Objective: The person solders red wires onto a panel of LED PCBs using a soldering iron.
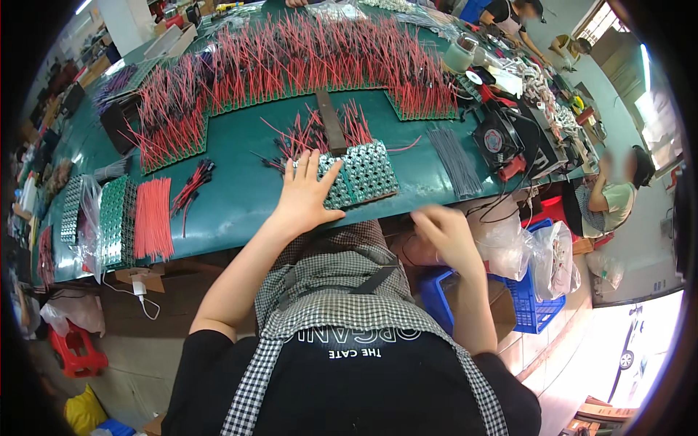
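Observation:
My left hand (309, 195) lies with spread fingers on a panel of small circuit boards (369, 171) at the table's near edge. Red and black wires (302, 131) stick out behind this panel. A dark flat bar (330, 123) rests across the panel's far side, among the wires. Off the table's edge, to the right of the panel, is my right hand (441, 227), slightly blurred, its fingers curled in. Whatever may be in those fingers is hidden.
Long rows of wired boards (291, 62) stand behind. Red wires (153, 218) and green board panels (116, 218) lie left. Grey tubing (456, 161) and a black fan (498, 138) are right. Blue crates (538, 309) stand below. Other people (611, 192) sit at right.

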Demonstrator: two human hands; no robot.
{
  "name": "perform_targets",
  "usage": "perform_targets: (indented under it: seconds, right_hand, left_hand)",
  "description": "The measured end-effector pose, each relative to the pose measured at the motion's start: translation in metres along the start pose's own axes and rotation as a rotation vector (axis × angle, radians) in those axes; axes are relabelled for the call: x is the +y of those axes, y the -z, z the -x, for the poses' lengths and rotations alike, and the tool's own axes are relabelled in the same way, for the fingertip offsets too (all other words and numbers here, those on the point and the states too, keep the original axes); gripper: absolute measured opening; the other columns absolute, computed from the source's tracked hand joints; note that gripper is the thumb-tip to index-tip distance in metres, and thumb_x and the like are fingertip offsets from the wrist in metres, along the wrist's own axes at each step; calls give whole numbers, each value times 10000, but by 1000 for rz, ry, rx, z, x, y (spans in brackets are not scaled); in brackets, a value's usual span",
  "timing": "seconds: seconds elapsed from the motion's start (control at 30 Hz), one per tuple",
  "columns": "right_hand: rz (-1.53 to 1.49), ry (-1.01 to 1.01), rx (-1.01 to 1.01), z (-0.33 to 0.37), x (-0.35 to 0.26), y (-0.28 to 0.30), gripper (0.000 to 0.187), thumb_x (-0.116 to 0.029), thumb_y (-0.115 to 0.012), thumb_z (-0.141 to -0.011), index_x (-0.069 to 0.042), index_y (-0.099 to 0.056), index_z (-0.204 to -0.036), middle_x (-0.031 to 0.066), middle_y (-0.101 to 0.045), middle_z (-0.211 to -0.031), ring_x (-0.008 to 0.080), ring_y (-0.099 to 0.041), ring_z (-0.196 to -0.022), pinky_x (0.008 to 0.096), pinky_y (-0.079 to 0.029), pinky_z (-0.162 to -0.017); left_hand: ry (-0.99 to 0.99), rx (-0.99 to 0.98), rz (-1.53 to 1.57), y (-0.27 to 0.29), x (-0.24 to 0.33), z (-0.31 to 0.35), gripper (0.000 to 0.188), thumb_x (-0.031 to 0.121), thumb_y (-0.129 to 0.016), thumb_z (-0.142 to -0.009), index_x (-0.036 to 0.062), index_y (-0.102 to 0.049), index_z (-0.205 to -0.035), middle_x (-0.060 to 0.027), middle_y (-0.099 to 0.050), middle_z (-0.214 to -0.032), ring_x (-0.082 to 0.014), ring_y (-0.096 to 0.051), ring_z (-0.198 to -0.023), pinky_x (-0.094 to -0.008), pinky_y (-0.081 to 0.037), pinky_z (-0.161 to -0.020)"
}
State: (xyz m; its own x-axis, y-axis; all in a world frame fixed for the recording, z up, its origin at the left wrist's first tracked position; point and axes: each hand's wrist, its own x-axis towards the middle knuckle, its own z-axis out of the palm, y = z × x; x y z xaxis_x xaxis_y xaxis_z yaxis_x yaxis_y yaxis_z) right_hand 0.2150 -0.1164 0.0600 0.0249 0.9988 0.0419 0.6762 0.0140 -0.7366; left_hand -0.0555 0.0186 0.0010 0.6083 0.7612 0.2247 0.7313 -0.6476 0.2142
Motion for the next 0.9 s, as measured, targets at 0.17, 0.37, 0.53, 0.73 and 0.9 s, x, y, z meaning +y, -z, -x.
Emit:
perform_targets:
  seconds: [0.17,0.37,0.53,0.73,0.9]
  right_hand:
    - [451,121,95,-170,-56,-79,574,-500,-586,-914,-16,-558,-1222,190,-692,-1026,373,-674,-940,449,-523,-810]
    - [417,53,-19,-229,-46,-113,520,-348,-665,-851,-7,-521,-1217,177,-695,-910,329,-690,-862,439,-534,-749]
    - [-683,-206,-237,-227,-44,-26,465,-209,-702,-852,-61,-576,-1275,-5,-601,-733,60,-563,-580,208,-339,-445]
    - [-597,-35,-182,-120,-31,79,434,-214,-665,-847,-76,-610,-1255,-45,-578,-826,29,-531,-646,173,-374,-541]
    - [-453,-120,56,-61,4,87,499,-174,-644,-830,-37,-572,-1304,-62,-485,-659,21,-391,-555,192,-258,-497]
  left_hand:
    - [-10,-49,11,2,1,-8,994,504,-805,-669,198,-362,-1505,-254,-305,-1519,-481,-288,-1386,-628,-205,-1134]
    - [-48,-8,17,6,0,-12,946,483,-808,-654,205,-420,-1471,-255,-358,-1464,-462,-327,-1344,-628,-228,-1111]
    - [-90,-39,118,33,-2,-15,908,458,-807,-654,197,-454,-1448,-269,-399,-1411,-460,-355,-1307,-619,-240,-1097]
    - [-79,-62,462,92,-8,10,851,410,-801,-664,169,-499,-1422,-226,-439,-1389,-409,-390,-1290,-492,-282,-1120]
    - [-161,-120,1099,135,-33,69,938,407,-820,-650,42,-465,-1437,-179,-484,-1392,-305,-444,-1288,-413,-305,-1113]
